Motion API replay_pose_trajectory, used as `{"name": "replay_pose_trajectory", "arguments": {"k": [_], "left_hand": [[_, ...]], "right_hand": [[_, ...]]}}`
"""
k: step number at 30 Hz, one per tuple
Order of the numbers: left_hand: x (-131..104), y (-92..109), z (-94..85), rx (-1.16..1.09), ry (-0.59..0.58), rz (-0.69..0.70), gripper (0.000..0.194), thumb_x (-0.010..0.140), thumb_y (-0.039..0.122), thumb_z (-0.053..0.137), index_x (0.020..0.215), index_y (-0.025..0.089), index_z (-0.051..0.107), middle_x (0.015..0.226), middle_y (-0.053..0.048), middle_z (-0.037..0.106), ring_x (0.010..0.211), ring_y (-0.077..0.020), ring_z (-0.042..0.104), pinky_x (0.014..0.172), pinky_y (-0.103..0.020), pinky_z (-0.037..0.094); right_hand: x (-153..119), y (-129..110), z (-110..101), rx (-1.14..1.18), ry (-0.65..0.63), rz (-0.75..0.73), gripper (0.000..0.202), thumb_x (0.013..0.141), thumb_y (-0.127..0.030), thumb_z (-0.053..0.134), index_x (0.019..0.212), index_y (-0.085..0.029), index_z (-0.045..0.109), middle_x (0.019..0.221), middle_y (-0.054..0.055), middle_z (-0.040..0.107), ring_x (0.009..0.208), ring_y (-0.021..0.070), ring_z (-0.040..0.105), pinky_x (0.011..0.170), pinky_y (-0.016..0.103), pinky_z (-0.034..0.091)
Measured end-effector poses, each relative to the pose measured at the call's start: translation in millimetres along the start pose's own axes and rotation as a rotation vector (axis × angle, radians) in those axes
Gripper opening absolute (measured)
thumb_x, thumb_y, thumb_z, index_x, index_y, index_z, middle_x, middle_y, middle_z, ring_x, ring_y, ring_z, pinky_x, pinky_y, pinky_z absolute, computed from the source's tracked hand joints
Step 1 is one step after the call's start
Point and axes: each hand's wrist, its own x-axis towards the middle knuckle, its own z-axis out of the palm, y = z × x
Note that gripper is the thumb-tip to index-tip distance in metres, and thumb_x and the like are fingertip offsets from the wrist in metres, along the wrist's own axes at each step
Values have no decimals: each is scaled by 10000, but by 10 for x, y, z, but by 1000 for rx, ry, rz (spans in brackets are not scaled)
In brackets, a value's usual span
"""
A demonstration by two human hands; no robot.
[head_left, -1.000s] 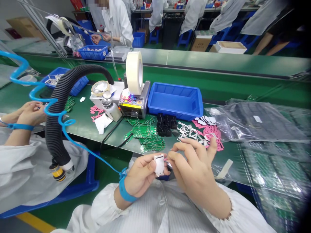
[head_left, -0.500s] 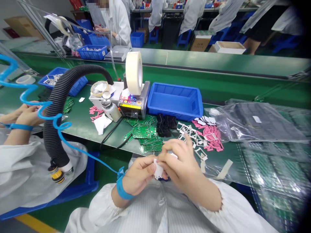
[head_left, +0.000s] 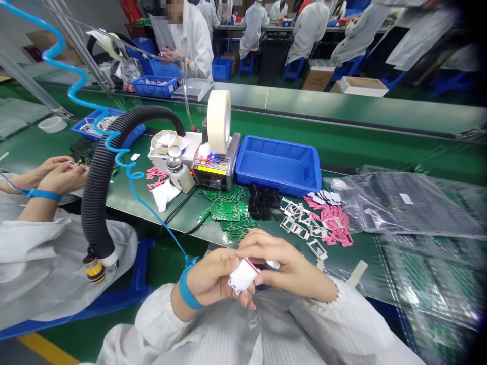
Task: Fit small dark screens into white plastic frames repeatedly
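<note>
In front of my chest, a small white rectangular piece point(head_left: 243, 276) with a dark pink strip along its upper right edge is held between both hands. My left hand point(head_left: 211, 276), with a blue wrist strap, is closed round its left side, fingers under it. My right hand point(head_left: 283, 261) grips the strip side between thumb and fingers. A shiny pale bit point(head_left: 273, 264) shows by the right fingers; I cannot make out what it is. Just beyond my hands lie green circuit boards point(head_left: 230, 210), black parts point(head_left: 261, 200), white frames point(head_left: 300, 218) and pink strips point(head_left: 337, 223).
A blue bin point(head_left: 279, 165) stands behind the parts, beside a tape dispenser point(head_left: 215, 167) with a large roll. A black hose point(head_left: 93, 203) arches at left, near a co-worker's hands point(head_left: 63, 175). Plastic-wrapped boards point(head_left: 429, 284) lie at right. A coiled blue cord point(head_left: 152, 205) runs to my left wrist.
The white piece has turned so its broad face and pink strip show. My right hand has lowered its raised finger and closed in on the piece. The view has shifted slightly.
</note>
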Motion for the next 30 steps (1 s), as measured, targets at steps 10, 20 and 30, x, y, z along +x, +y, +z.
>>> {"name": "replay_pose_trajectory", "arguments": {"k": [10, 20, 30], "left_hand": [[-288, 155, 80, 1770, 368, 844, 430, 862, 261, 511, 1289, 220, 492, 1118, -95, 665, 1045, -205, 599, 980, -404, 446], [-463, 51, -5, 1208, 673, 683, 304, 744, 112, 631, 1004, 252, 705, 1054, -53, 717, 1081, -220, 607, 1096, -414, 318], [-1383, -50, -1417, -375, 1003, 828, 334, 900, 79, 351, 883, 141, 678, 765, -77, 755, 736, -167, 718, 749, -324, 585]], "right_hand": [[69, -144, 155, -475, 208, 134, 194, 853, -332, 582, 1003, -211, 598, 920, 29, 608, 928, 188, 550, 1070, 516, 162], [354, -132, 459, -371, 215, 216, 116, 773, -257, 677, 876, -216, 645, 871, 27, 648, 910, 197, 549, 1035, 528, 220], [1065, 540, 202, 445, 687, 690, 190, 883, -295, 545, 968, -130, 589, 786, -5, 585, 583, 71, 533, 542, 224, 466]]}}
